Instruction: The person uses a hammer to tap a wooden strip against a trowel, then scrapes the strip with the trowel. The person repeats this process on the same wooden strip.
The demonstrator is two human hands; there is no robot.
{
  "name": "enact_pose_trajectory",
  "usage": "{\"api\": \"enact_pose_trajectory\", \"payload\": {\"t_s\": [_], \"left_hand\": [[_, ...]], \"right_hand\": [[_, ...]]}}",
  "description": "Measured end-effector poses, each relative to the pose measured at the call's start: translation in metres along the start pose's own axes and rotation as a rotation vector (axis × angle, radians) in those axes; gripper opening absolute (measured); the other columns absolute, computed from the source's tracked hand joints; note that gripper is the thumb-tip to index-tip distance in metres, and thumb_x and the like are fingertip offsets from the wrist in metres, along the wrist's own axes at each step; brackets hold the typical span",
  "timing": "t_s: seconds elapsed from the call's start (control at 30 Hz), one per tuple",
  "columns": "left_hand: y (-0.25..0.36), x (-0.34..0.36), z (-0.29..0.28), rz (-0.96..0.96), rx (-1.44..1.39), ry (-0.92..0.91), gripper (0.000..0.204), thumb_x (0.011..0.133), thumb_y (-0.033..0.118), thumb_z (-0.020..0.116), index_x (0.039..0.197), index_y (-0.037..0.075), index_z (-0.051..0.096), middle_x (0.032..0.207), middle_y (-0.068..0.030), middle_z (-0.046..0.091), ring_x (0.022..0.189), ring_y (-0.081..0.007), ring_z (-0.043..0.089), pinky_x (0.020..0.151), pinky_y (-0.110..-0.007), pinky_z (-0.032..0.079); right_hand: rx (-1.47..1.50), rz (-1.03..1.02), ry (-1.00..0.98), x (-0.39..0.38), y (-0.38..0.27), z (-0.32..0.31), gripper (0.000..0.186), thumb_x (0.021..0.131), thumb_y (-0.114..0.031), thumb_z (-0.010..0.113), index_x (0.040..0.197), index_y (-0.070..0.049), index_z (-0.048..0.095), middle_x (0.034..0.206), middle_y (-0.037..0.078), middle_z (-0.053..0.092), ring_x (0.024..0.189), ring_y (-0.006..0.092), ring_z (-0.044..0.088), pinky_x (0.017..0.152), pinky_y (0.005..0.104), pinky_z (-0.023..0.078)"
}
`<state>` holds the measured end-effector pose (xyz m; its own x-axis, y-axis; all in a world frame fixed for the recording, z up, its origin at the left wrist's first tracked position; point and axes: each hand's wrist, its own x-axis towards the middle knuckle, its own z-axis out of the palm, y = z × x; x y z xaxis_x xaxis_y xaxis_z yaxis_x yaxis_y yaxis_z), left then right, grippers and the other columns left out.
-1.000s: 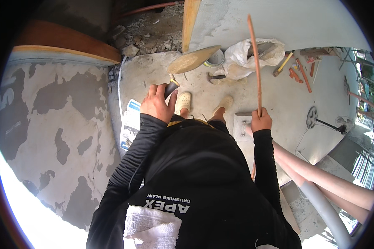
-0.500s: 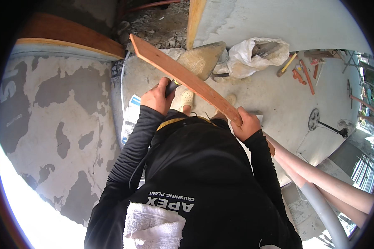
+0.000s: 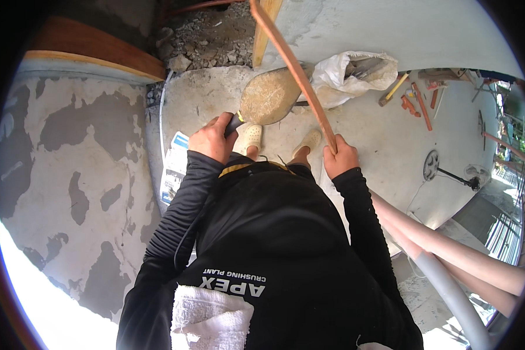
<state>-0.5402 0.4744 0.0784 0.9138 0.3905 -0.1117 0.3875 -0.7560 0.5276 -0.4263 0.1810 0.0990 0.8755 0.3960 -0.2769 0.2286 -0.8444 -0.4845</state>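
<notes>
My left hand (image 3: 211, 140) is closed round the dark handle of a trowel (image 3: 268, 98). The trowel's broad blade is coated with dried mortar and points away to the right. In my right hand (image 3: 341, 158) is the near end of a long reddish wooden strip (image 3: 300, 70). The strip slants up and away to the left, edge toward me, and passes over the tip of the trowel's blade. I cannot tell whether the strip and blade touch. Beyond them a white sack (image 3: 356, 79) lies on the floor with its mouth spread.
A patchy plastered surface (image 3: 99, 175) stands at left, with a blue-and-white bag (image 3: 175, 163) beside it. Rubble (image 3: 216, 46) lies beyond. At right are a yellow-handled hammer (image 3: 395, 89), red tools (image 3: 423, 106), a fan (image 3: 431, 165) and a grey pipe (image 3: 449, 286).
The wooden strip has turned from its broad face to its edge, and its far end has swung right and away. More of the trowel's blade shows. Both hands keep their hold.
</notes>
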Motion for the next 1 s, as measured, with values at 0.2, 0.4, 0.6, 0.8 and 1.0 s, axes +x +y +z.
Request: {"api": "enact_pose_trajectory", "payload": {"t_s": [0.2,0.4,0.6,0.8,1.0], "left_hand": [[0.005,0.001,0.003,-0.041,0.122,-0.145,0.035,0.081,0.021,0.075,0.114,0.016,0.066,0.096,-0.0118,0.074,0.083,-0.0358,0.071,0.071,-0.042,0.057],[-0.004,-0.006,-0.008,0.094,0.006,-0.014,0.035,0.077,0.023,0.079,0.109,0.016,0.067,0.092,-0.0101,0.074,0.080,-0.0334,0.071,0.070,-0.042,0.056],[-0.011,-0.016,-0.001,0.041,0.143,-0.073,0.032,0.080,0.025,0.075,0.111,0.018,0.067,0.097,-0.0078,0.074,0.082,-0.0319,0.072,0.070,-0.042,0.057],[-0.007,-0.012,-0.006,0.065,-0.005,-0.012,0.034,0.079,0.021,0.077,0.112,0.017,0.067,0.091,-0.0115,0.074,0.083,-0.0348,0.072,0.070,-0.043,0.056],[0.004,-0.013,-0.013,0.021,-0.025,-0.051,0.032,0.080,0.019,0.075,0.111,0.014,0.067,0.093,-0.0125,0.074,0.083,-0.0345,0.072,0.072,-0.043,0.056]], "right_hand": [[-0.043,-0.287,-0.112,-0.012,-0.022,0.004,0.024,0.080,-0.021,0.069,0.090,-0.004,0.056,0.074,0.025,0.066,0.075,0.0467,0.066,0.068,0.0544,0.054],[-0.060,-0.132,-0.015,0.011,-0.022,-0.015,0.024,0.081,-0.021,0.069,0.090,-0.003,0.057,0.073,0.025,0.066,0.073,0.0472,0.066,0.066,0.0550,0.054],[-0.112,-0.308,-0.175,-0.010,-0.036,-0.023,0.023,0.081,-0.021,0.068,0.091,-0.004,0.056,0.075,0.024,0.066,0.073,0.0468,0.066,0.068,0.0550,0.054],[-0.076,-0.091,-0.056,0.010,-0.032,-0.026,0.030,0.085,-0.025,0.067,0.103,-0.003,0.056,0.078,0.022,0.068,0.077,0.0439,0.068,0.069,0.0506,0.054],[0.730,0.124,-0.156,0.023,-0.017,-0.058,0.034,0.106,-0.032,0.053,0.117,-0.001,0.058,0.086,0.010,0.067,0.069,0.0163,0.063,0.063,0.0329,0.052]]}}
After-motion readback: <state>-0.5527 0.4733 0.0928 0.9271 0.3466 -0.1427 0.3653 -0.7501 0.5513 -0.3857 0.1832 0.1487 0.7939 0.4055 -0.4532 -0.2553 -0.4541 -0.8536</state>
